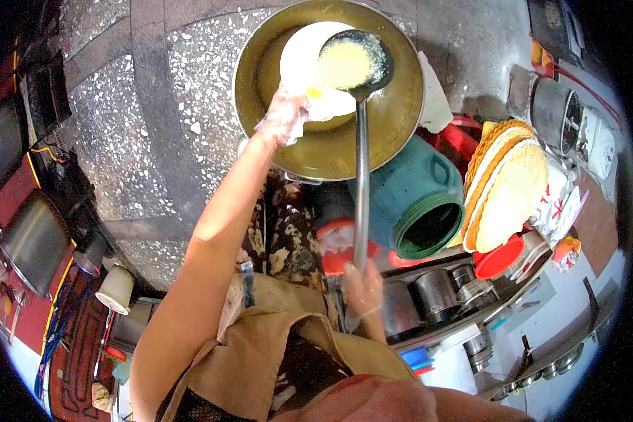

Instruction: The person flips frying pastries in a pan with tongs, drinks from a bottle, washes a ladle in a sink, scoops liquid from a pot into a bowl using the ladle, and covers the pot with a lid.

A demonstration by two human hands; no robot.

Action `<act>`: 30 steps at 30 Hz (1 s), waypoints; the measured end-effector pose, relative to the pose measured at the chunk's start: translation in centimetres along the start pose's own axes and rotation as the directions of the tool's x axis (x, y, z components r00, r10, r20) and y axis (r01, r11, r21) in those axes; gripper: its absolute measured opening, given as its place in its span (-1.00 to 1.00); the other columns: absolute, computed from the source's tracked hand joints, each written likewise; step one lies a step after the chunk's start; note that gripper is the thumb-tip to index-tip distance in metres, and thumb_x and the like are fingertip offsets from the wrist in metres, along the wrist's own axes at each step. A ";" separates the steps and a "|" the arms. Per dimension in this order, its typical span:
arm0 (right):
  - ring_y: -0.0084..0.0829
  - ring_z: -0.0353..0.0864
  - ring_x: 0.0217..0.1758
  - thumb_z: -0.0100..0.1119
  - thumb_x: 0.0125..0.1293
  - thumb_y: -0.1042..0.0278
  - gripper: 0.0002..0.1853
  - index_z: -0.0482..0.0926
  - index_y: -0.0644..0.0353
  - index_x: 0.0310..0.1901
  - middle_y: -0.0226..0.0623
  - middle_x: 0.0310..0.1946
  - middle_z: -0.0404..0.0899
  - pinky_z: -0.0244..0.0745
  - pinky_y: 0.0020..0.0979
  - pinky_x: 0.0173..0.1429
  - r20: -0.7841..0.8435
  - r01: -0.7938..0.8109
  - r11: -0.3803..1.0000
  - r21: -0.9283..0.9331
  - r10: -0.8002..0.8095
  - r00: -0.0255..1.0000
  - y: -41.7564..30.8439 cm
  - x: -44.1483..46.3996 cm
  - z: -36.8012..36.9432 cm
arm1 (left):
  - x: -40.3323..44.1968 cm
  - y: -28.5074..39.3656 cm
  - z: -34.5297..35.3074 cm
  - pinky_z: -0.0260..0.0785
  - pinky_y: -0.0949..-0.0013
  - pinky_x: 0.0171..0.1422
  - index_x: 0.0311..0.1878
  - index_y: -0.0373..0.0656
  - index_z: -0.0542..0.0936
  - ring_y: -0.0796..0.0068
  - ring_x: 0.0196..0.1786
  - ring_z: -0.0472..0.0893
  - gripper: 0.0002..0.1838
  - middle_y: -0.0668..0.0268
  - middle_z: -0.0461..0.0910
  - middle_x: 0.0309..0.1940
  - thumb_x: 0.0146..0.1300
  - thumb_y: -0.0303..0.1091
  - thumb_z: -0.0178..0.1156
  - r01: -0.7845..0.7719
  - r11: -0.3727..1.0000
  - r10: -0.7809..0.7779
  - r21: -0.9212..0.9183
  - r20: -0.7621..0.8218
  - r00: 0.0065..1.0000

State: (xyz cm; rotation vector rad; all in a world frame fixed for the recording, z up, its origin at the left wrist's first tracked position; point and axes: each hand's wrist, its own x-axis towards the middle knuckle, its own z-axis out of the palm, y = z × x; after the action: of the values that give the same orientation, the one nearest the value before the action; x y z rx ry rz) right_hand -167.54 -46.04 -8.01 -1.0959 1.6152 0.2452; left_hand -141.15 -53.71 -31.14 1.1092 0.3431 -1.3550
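My right hand (363,290) is wrapped round the lower end of a long metal handle. It belongs to a ladle (361,162), whose dark round head holds pale yellow, grainy food (346,63). The head is over a large metal pot (394,133) with yellowish inner walls. My left hand (287,116) is at the pot's near left side, closed on a crumpled white cloth or plastic sheet (334,104). Beside it, partly behind the ladle head, is a round white bowl (302,53); whether the left hand grips its rim I cannot tell.
Right of the pot stand an open teal plastic drum (401,190) and a stack of woven baskets (506,183). A red lid (499,257) lies below them. Metal pots (436,292) line a shelf at lower right. Speckled stone floor (119,126) extends to the left.
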 end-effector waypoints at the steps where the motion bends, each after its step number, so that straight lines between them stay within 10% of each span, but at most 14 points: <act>1: -0.61 0.35 -0.61 0.18 0.27 0.23 -0.77 0.43 0.22 -0.33 -0.46 -0.63 0.40 0.31 -0.48 -0.52 0.000 -0.003 1.000 -0.001 0.003 1.000 0.0 0.1 0.2 | 0.1 -0.1 -0.2 0.57 0.09 -0.10 0.13 -0.19 0.27 0.23 -0.15 0.56 -0.43 0.14 0.49 -0.09 -0.03 -0.76 -0.05 0.000 1.000 0.000 0.021 -0.016 1.000; 15: -0.19 0.51 -0.62 0.24 0.21 0.22 -0.71 0.45 0.23 -0.19 -0.17 -0.60 0.50 0.43 -0.27 -0.45 -0.319 0.276 0.840 -0.468 -0.451 0.833 6.4 2.6 2.3 | 0.0 -0.8 -0.4 0.60 -0.01 -0.09 0.22 -0.13 0.20 0.15 -0.06 0.54 -0.34 0.09 0.43 -0.03 -0.02 -0.80 -0.09 0.014 0.998 -0.012 -0.066 0.027 1.000; 26: 0.08 0.53 -0.38 0.13 0.27 0.23 -0.65 0.35 0.26 -0.02 0.03 -0.44 0.53 0.43 -0.11 -0.29 -0.290 0.194 0.882 -0.430 -0.339 0.895 3.7 7.8 1.2 | -1.9 -1.4 -7.0 0.60 0.22 -0.26 0.22 -0.08 0.22 0.28 -0.16 0.59 -0.43 0.14 0.52 -0.12 0.11 -0.70 -0.05 0.012 0.997 -0.004 0.070 -0.112 0.994; 30: 0.16 0.55 -0.31 0.07 0.29 0.23 -0.66 0.31 0.25 -0.02 0.13 -0.40 0.54 0.41 0.00 -0.20 -0.245 0.097 0.876 -0.472 -0.237 0.940 2.3 11.9 0.9 | -6.3 -0.1 -8.9 0.48 0.34 -0.38 -0.09 -0.32 0.41 0.30 -0.34 0.58 -0.69 0.15 0.54 -0.35 0.04 -0.68 0.01 0.010 0.997 0.010 0.075 -0.268 0.963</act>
State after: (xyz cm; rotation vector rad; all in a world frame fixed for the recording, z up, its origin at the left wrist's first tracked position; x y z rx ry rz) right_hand -168.14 -50.40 -19.32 -1.6960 1.7592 0.3685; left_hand -139.41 -42.94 -30.78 1.3612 0.4918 -1.2266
